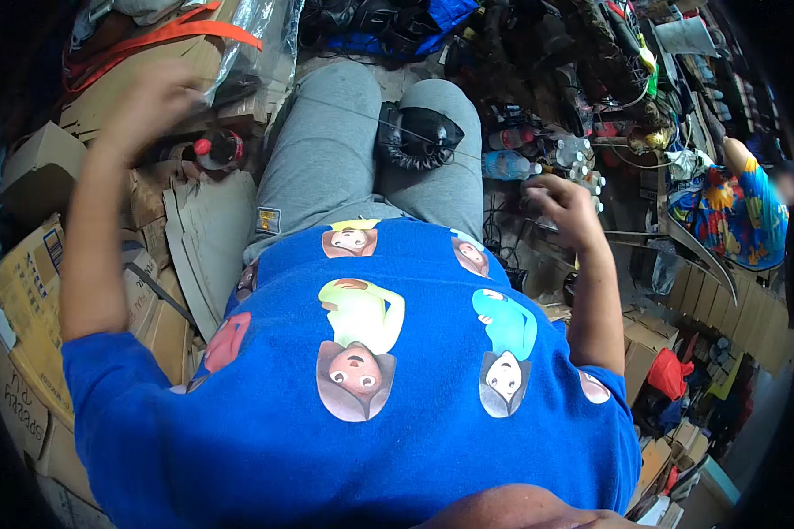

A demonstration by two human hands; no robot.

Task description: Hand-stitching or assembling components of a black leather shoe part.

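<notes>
Workpiece point(422, 135) on thigh point(434, 196), bottles point(505, 165) at right

Open room above the thighs point(322, 141) is crossed by a thread point(346, 108); ahead of the right hand point(563, 207), passage is hindered by plastic bottles point(507, 165).

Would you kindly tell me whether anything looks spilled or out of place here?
I see no clear spill. One untidy spot is near the left hand, at upper left: an orange strap trails loosely across cardboard, so it looks stray, though it may simply be kept there.
</notes>
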